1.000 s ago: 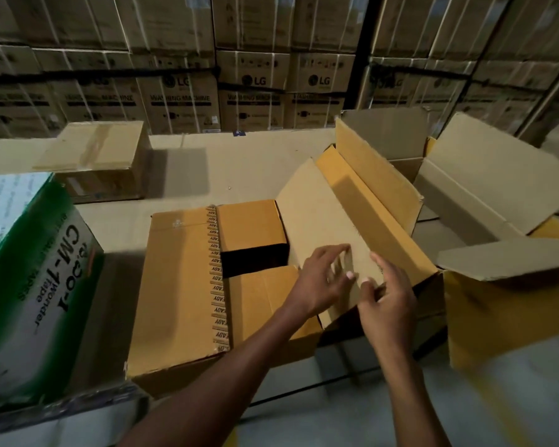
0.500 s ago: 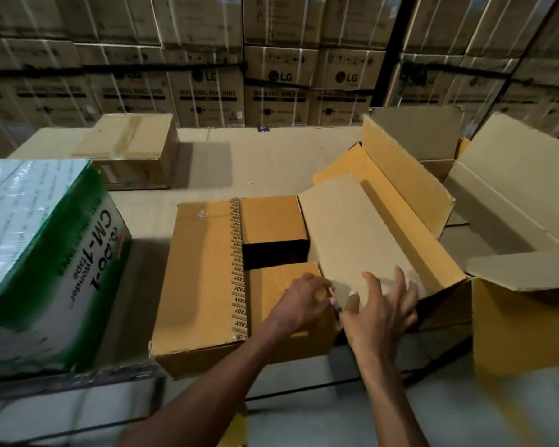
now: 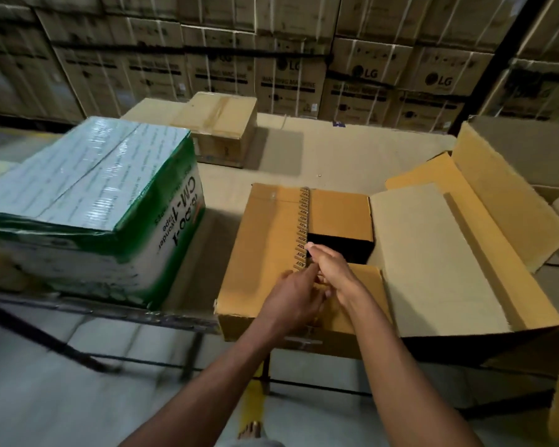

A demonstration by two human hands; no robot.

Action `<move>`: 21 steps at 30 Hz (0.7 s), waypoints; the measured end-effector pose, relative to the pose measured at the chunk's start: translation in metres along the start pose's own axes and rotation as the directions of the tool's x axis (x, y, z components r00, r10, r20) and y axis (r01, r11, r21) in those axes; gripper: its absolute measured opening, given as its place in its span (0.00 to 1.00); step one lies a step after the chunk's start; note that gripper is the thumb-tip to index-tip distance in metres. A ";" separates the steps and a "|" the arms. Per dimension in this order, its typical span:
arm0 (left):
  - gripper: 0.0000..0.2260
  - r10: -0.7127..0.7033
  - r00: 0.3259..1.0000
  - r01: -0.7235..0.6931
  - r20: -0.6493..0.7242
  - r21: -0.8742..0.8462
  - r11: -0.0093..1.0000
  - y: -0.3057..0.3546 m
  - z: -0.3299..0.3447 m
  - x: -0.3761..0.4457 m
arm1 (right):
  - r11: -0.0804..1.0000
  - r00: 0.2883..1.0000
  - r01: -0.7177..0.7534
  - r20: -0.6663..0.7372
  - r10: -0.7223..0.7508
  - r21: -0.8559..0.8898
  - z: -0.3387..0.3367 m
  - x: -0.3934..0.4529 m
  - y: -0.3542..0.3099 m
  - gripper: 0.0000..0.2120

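Observation:
A brown carton (image 3: 265, 253) sits at the near edge of the work surface, with a strip of printed tape (image 3: 302, 217) running along its closed left flap. Its wide right flap (image 3: 433, 259) lies folded outward, and a dark opening (image 3: 342, 250) shows between the two short flaps. My right hand (image 3: 334, 271) has curled fingers pinching the lower part of the tape strip at the edge of the opening. My left hand (image 3: 294, 298) rests on the near short flap just below, fingers stretched toward the same spot on the tape.
A green and white box (image 3: 88, 195) marked as tape stands at the left on the surface's metal-framed edge (image 3: 110, 312). A sealed small carton (image 3: 220, 121) sits behind. Another open carton (image 3: 513, 150) stands at the right. Stacked LG boxes (image 3: 368, 75) wall the back.
Both hands left the wide right flap and moved left to the tape strip. The flap now lies folded outward. My view has swung left.

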State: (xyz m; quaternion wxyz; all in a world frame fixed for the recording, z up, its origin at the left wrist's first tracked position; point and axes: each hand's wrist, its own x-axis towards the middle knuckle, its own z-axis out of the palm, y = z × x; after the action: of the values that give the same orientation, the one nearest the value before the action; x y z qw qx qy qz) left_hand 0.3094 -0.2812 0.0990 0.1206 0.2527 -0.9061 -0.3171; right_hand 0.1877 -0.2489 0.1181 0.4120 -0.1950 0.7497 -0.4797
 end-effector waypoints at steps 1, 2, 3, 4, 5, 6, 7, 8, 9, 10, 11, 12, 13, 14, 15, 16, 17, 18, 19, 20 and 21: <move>0.16 -0.002 1.000 0.001 0.020 0.051 0.999 -0.003 -0.004 -0.003 | 1.000 1.000 -0.005 0.016 0.005 -0.020 0.003 0.005 -0.001 0.21; 0.16 -0.014 0.999 0.010 0.042 0.096 0.995 -0.006 -0.008 -0.006 | 1.000 1.000 -0.004 0.019 0.005 -0.023 0.006 0.009 -0.001 0.21; 0.17 -0.039 0.998 0.031 0.057 0.131 0.991 -0.008 -0.012 -0.008 | 1.000 1.000 -0.001 0.007 0.001 0.000 0.010 0.011 -0.001 0.20; 0.17 -0.054 0.997 0.046 0.047 0.153 0.987 -0.010 -0.017 -0.010 | 1.000 1.000 0.014 -0.013 -0.013 0.024 0.012 0.012 -0.001 0.18; 0.17 -0.071 0.997 0.066 0.027 0.163 0.984 -0.011 -0.022 -0.012 | 0.998 0.998 0.044 -0.037 -0.043 0.038 0.014 0.011 -0.003 0.17; 0.17 -0.081 0.997 0.081 -0.005 0.163 0.983 -0.010 -0.028 -0.014 | 0.996 0.995 0.084 -0.053 -0.082 0.042 0.017 0.009 -0.006 0.16; 0.18 -0.088 0.996 0.092 -0.035 0.159 0.983 -0.008 -0.034 -0.016 | 0.991 0.990 0.126 -0.065 -0.123 0.051 0.019 0.007 -0.010 0.17; 0.19 -0.093 0.994 0.101 -0.062 0.157 0.982 -0.006 -0.040 -0.018 | 0.984 0.984 0.166 -0.069 -0.162 0.057 0.023 0.006 -0.015 0.17; 0.20 -0.096 0.992 0.109 -0.088 0.167 0.980 -0.005 -0.047 -0.020 | 0.976 0.977 0.208 -0.066 -0.204 0.064 0.027 0.004 -0.019 0.18; 0.20 -0.089 0.988 0.112 -0.128 0.185 0.976 -0.004 -0.055 -0.023 | 0.966 0.967 0.251 -0.059 -0.247 0.066 0.033 0.003 -0.024 0.19; 0.20 -0.079 0.980 0.116 -0.182 0.206 0.972 -0.004 -0.063 -0.027 | 0.952 0.955 0.296 -0.047 -0.293 0.075 0.039 0.001 -0.029 0.19; 0.19 -0.070 0.968 0.125 -0.242 0.217 0.968 -0.005 -0.073 -0.032 | 0.938 0.941 0.339 -0.031 -0.337 0.078 0.047 -0.001 -0.034 0.19; 0.18 -0.061 0.951 0.133 -0.303 0.222 0.966 -0.008 -0.082 -0.037 | 0.920 0.923 0.383 -0.011 -0.384 0.076 0.055 -0.003 -0.038 0.20; 0.18 -0.054 0.933 0.140 -0.355 0.222 0.965 -0.010 -0.092 -0.043 | 0.902 0.903 0.428 0.021 -0.430 0.059 0.063 -0.006 -0.041 0.20; 0.17 -0.051 0.914 0.151 -0.401 0.221 0.964 -0.014 -0.100 -0.048 | 0.884 0.883 0.466 0.056 -0.467 0.027 0.072 -0.010 -0.044 0.22; 0.16 -0.056 0.894 0.170 -0.445 0.221 0.960 -0.017 -0.108 -0.053 | 0.866 0.864 0.499 0.089 -0.496 -0.018 0.082 -0.015 -0.044 0.24; 0.15 -0.067 0.869 0.196 -0.490 0.216 0.956 -0.022 -0.115 -0.059 | 0.846 0.846 0.529 0.119 -0.519 -0.069 0.092 -0.019 -0.044 0.25; 0.14 -0.090 0.843 0.227 -0.531 0.197 0.954 -0.027 -0.120 -0.064 | 0.827 0.833 0.550 0.155 -0.532 -0.120 0.101 -0.022 -0.041 0.26; 0.14 -0.123 0.817 0.256 -0.564 0.163 0.953 -0.032 -0.123 -0.069 | 0.807 0.820 0.568 0.194 -0.538 -0.161 0.111 -0.025 -0.039 0.27; 0.14 -0.158 0.795 0.282 -0.586 0.126 0.951 -0.037 -0.125 -0.074 | 0.790 0.808 0.583 0.236 -0.540 -0.191 0.121 -0.028 -0.035 0.28; 0.13 -0.193 0.774 0.306 -0.603 0.091 0.948 -0.043 -0.126 -0.080 | 0.774 0.796 0.596 0.279 -0.536 -0.213 0.131 -0.030 -0.030 0.29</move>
State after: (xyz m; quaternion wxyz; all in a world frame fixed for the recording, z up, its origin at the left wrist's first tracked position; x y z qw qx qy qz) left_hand 0.4406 -0.3322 0.1637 0.3270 0.4664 -0.8078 -0.1518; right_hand 0.3074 -0.3158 0.1310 0.2883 -0.5187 0.6715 -0.4439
